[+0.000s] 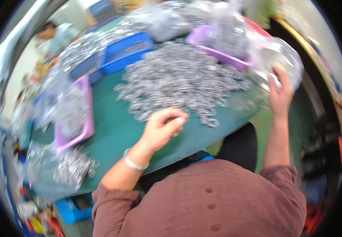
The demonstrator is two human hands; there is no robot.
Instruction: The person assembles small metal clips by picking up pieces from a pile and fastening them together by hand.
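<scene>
Head view: right hand [280,94] at clear bag [291,59] (grip blurred).

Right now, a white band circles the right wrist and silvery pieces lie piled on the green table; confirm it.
Wrong wrist: the head view shows the white band on the left wrist. Silvery pieces do lie piled on the green table.

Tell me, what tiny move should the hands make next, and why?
Maybe the left hand should dip to the near edge of the pile of shiny ring-like pieces. It's curled right by them, while the right hand is already at the clear plastic bag. I can't tell if the left holds anything.
</scene>
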